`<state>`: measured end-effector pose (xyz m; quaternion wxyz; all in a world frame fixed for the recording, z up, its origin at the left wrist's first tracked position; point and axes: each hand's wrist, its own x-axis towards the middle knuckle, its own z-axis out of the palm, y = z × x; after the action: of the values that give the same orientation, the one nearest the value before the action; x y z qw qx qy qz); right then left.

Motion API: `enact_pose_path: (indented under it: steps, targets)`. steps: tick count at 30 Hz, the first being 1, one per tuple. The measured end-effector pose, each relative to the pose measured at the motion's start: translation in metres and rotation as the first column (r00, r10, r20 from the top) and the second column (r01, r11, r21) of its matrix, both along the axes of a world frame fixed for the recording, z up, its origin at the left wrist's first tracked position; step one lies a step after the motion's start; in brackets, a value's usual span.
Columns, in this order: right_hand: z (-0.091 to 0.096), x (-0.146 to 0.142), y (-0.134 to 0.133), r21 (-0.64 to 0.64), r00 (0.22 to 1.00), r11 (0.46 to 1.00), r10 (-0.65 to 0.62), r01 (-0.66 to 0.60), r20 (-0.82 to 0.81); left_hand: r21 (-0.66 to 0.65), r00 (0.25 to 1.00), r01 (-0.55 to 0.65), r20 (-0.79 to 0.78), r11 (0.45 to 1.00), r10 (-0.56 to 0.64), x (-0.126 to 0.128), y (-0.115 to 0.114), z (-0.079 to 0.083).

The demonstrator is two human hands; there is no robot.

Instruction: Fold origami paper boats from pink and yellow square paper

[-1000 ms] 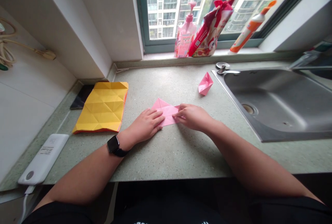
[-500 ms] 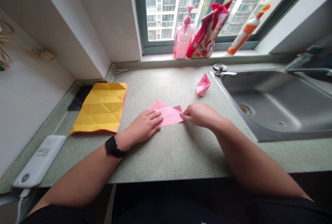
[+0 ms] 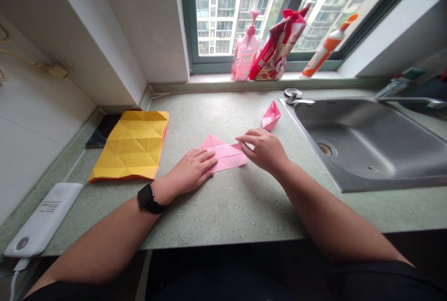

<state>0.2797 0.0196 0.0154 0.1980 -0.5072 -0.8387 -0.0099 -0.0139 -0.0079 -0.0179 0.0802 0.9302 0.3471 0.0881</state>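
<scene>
A pink sheet of paper (image 3: 224, 153), partly folded with a pointed flap at its far left, lies flat on the speckled green counter (image 3: 226, 203). My left hand (image 3: 191, 170) presses flat on the sheet's near left part, a black watch on the wrist. My right hand (image 3: 264, 149) is at the sheet's right end, fingers together, the fingertips touching its far right corner. A finished small pink folded paper shape (image 3: 271, 116) stands on the counter just beyond my right hand.
A stack of creased yellow paper (image 3: 132, 145) lies to the left, over a dark phone (image 3: 100, 131). A white power bank (image 3: 44, 217) sits near the left front edge. The steel sink (image 3: 366, 140) fills the right. Pink pump bottle (image 3: 244, 51), red bag (image 3: 275, 47) and orange-capped bottle (image 3: 324, 50) stand on the windowsill.
My right hand slid off the sheet's middle toward its right end, then moved up to the far right corner. My left hand stayed pressed on the paper.
</scene>
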Motion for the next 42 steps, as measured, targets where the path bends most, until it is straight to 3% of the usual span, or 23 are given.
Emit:
enact_pose_path:
  steps: [4, 9, 15, 19, 23, 25, 27, 32, 36, 42]
  targets:
    - [-0.016, -0.013, -0.004, -0.159, 0.975, 0.965, 0.219, -0.210, 0.040, 0.006, 1.000, -0.001, -0.012, 1.000, 0.001, 0.000, 0.000, -0.001]
    - [-0.023, -0.025, -0.008, -0.286, 0.946, 0.922, 0.303, -0.262, 0.112, 0.008, 1.000, -0.002, -0.008, 1.000, 0.002, 0.000, -0.001, -0.004]
    - [-0.006, -0.026, -0.012, -0.373, 0.966, 0.920, 0.193, -0.118, 0.170, 0.011, 1.000, 0.002, -0.005, 1.000, -0.002, -0.002, 0.000, -0.005]
    - [0.008, -0.012, -0.011, -0.423, 0.959, 0.904, 0.068, 0.058, 0.277, -0.011, 1.000, 0.001, -0.023, 1.000, -0.002, -0.002, 0.000, -0.003]
    - [0.012, 0.000, -0.007, -0.354, 0.939, 0.918, -0.052, 0.179, 0.340, -0.037, 1.000, -0.008, -0.030, 0.999, 0.007, 0.000, 0.000, 0.001]
    - [0.009, -0.001, -0.007, -0.261, 0.966, 0.958, -0.050, 0.118, 0.253, -0.050, 1.000, -0.011, -0.025, 0.999, 0.009, 0.000, -0.001, 0.002]
    - [0.002, -0.007, -0.007, -0.171, 0.990, 0.985, 0.042, -0.019, 0.135, -0.070, 1.000, -0.023, -0.006, 0.997, 0.023, 0.000, -0.001, 0.003]
    - [-0.023, -0.025, -0.010, -0.142, 0.937, 0.929, 0.349, -0.343, 0.021, -0.129, 0.998, -0.036, 0.048, 0.991, 0.043, -0.002, 0.002, 0.002]
    - [-0.035, -0.029, -0.011, -0.153, 0.914, 0.903, 0.405, -0.402, -0.011, -0.107, 0.999, -0.028, 0.036, 0.994, 0.032, -0.004, 0.002, 0.001]
    - [-0.037, -0.026, -0.009, -0.177, 0.917, 0.902, 0.398, -0.394, -0.013, -0.013, 0.999, -0.050, 0.009, 0.999, 0.050, -0.005, -0.001, 0.009]
